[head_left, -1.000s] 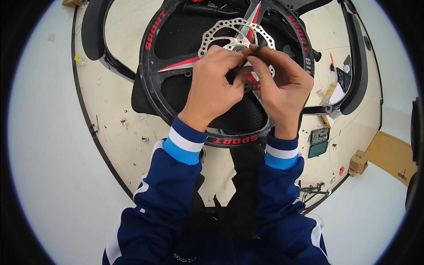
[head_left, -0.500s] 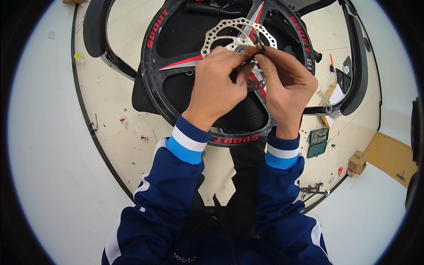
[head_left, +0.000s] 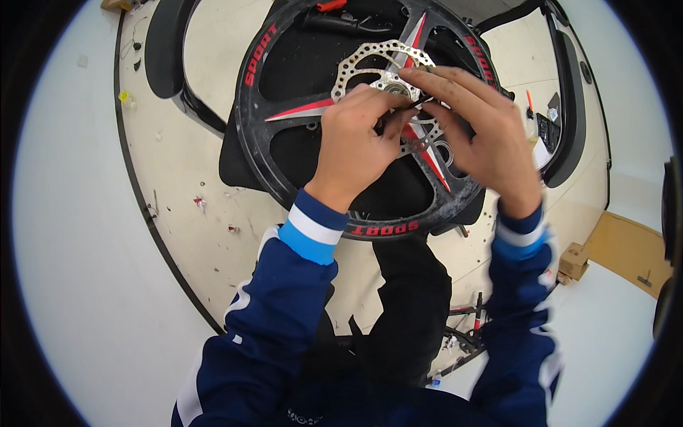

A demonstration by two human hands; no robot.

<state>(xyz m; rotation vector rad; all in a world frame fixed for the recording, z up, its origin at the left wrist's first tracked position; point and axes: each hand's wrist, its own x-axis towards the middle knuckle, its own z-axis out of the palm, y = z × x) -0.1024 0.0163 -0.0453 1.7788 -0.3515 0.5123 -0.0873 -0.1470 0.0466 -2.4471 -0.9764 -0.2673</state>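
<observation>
A black bicycle wheel (head_left: pixel 256 135) with red and silver spokes lies flat on a round cream worktable (head_left: pixel 185 213). A silver disc brake rotor (head_left: pixel 356 60) sits on its hub. My left hand (head_left: pixel 352 142) rests over the hub and pinches a thin dark tool (head_left: pixel 416 104) at the rotor's centre. My right hand (head_left: pixel 480 132) lies just right of it, fingers stretched over the rotor, fingertips by the tool's far end. Both arms wear blue sleeves with white and light-blue cuffs.
A black curved tyre (head_left: pixel 160 50) lies at the table's back left and another black tyre (head_left: pixel 573 107) at the right. Small parts (head_left: pixel 544 128) lie near the right edge. A cardboard box (head_left: pixel 573 260) stands on the pale floor to the right.
My right hand has opened out from a pinch at the hub and its fingers now stretch across the rotor. My left hand stays at the hub.
</observation>
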